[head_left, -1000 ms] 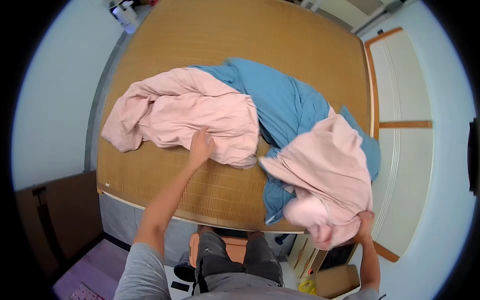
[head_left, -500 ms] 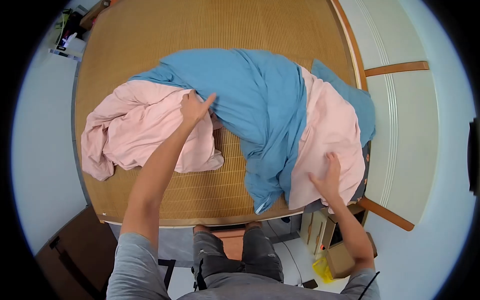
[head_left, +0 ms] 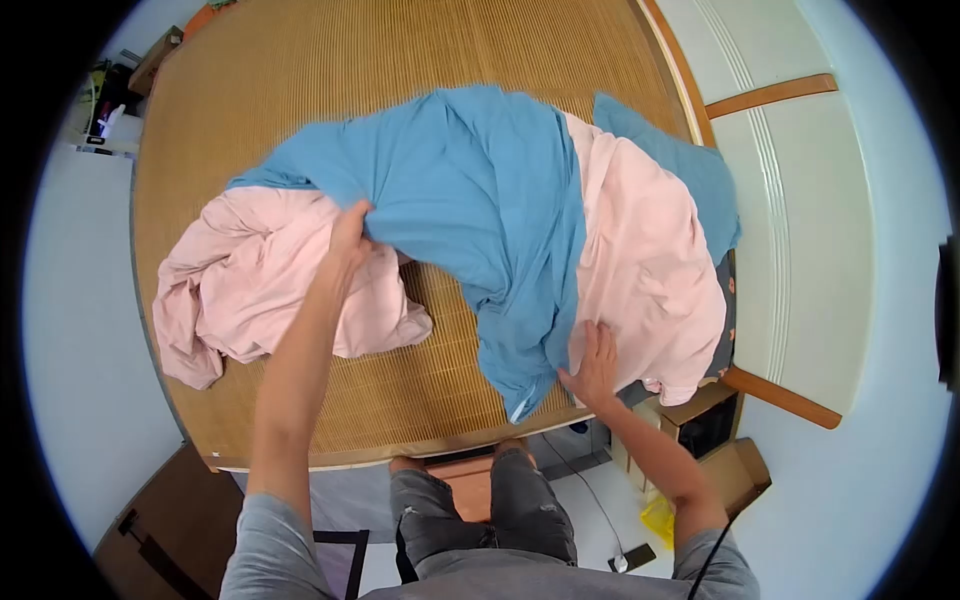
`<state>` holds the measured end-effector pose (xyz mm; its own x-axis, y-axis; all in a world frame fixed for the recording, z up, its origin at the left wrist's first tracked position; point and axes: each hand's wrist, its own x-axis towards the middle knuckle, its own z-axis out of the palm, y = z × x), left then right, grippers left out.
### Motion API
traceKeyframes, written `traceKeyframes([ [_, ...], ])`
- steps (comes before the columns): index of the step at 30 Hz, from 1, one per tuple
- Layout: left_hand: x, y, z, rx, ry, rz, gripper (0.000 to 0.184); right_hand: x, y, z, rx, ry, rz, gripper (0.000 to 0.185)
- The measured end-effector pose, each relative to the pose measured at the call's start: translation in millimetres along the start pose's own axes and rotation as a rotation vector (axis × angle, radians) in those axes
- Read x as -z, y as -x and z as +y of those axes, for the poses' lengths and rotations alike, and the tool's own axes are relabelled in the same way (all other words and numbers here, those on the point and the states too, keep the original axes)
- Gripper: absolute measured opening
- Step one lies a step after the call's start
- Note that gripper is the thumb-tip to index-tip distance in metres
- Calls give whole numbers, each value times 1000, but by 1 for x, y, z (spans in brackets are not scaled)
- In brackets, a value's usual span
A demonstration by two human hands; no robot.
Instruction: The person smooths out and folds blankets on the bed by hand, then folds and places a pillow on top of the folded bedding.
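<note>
A rumpled quilt, blue on one side and pink on the other, lies in an arch across a bed with a woven bamboo mat. My left hand is closed on the blue edge where it meets the left pink part. With its fingers spread, my right hand rests on the quilt's lower right part, at the border of blue and pink. A blue pillow or cloth shows beyond the quilt's right side.
White panels with wooden trim stand along the right side. Below the bed's near edge are a cardboard box, a yellow bag and a power strip with a cable. Small items sit at the upper left.
The right pink part now lies flatter over the bed's right side. My right hand let go of it and moved left; my left hand moved up and left and took hold of the blue edge.
</note>
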<state>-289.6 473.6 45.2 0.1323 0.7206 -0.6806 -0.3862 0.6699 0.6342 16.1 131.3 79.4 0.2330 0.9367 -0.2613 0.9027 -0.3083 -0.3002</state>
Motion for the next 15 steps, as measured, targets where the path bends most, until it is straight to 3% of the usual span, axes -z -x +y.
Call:
traceKeyframes([
  [1,4,18,-1,16,157,-33,46,-7,5,-7,-167,35,35,102],
  [2,6,41,-3,39,311,-65,43,-17,2,-6,-189,87,117,99],
  [7,22,174,3,-1,357,-127,47,-48,-39,20,-271,171,245,92],
  [8,25,201,6,-25,330,-117,50,-52,-49,22,-343,-137,473,86],
  [10,32,243,7,-77,294,-233,55,-61,-48,35,-421,-445,697,80],
  [12,39,266,5,-88,300,-249,57,-51,-44,65,-401,-490,384,73],
  [13,42,273,3,-108,314,-255,58,-42,-39,79,-399,-484,399,73],
  [15,45,273,-6,-85,406,-154,59,-25,-25,99,-124,-132,153,70],
])
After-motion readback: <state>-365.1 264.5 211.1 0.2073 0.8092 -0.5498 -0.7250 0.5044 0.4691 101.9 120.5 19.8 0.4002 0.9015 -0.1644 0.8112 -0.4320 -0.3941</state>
